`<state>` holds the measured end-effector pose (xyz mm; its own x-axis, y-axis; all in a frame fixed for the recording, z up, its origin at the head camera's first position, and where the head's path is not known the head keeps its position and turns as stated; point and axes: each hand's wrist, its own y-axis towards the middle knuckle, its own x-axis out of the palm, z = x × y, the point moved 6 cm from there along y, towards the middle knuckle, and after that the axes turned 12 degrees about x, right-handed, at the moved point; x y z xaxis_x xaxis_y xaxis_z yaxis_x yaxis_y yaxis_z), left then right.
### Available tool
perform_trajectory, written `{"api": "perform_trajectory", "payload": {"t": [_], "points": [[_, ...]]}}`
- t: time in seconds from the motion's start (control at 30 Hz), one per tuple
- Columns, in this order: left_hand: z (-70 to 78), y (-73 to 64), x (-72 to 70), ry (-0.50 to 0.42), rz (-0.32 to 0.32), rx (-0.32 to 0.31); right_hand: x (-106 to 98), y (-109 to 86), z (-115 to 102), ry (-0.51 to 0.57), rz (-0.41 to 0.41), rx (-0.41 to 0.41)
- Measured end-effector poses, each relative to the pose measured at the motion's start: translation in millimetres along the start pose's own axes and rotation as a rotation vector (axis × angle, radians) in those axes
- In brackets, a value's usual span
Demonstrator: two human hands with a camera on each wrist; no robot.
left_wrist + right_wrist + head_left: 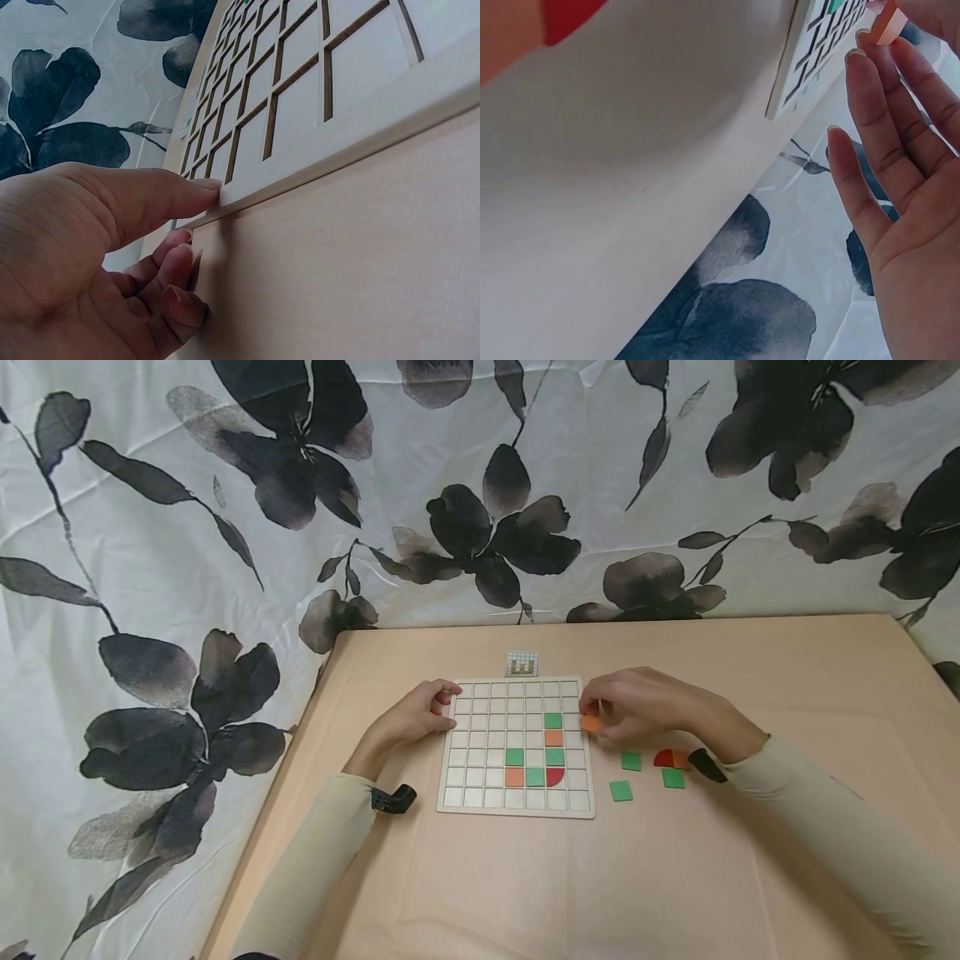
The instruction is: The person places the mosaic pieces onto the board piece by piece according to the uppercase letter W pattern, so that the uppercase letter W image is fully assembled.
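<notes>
A white grid board (474,797) lies on the table, with several green, orange and red tiles in its lower right cells. One is a red rounded tile (554,776); above it sits a green tile (554,757). At the board's left edge, my left hand (412,716) holds the rim, thumb (199,196) on top and curled fingertips against the side. My right hand (648,702) pinches an orange tile (591,723) between thumb and fingers at the right edge. In the right wrist view this tile (889,26) is tilted, its other fingers spread loosely.
Loose green tiles (621,791) lie right of the board, near a red rounded piece (663,758) and an orange tile (680,760) beside my right wrist. A small printed pattern card (522,663) sits behind the board. Floral cloth (420,443) hangs beyond the wooden table (510,893).
</notes>
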<state>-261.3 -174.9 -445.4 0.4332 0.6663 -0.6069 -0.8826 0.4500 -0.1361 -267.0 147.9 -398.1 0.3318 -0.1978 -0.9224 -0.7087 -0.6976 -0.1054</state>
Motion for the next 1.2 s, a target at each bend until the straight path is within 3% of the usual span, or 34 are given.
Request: {"api": "perform_trajectory", "payload": {"t": [0.3, 1.2], "points": [[0.2, 0.5, -0.6, -0.005, 0.001, 0.007, 0.0, 8.5, -7.9, 0.007, 0.012, -0.061], [0.6, 0.2, 0.3, -0.004, 0.005, -0.01, 16.1, 36.5, -38.0, 0.044, -0.056, -0.124]]}}
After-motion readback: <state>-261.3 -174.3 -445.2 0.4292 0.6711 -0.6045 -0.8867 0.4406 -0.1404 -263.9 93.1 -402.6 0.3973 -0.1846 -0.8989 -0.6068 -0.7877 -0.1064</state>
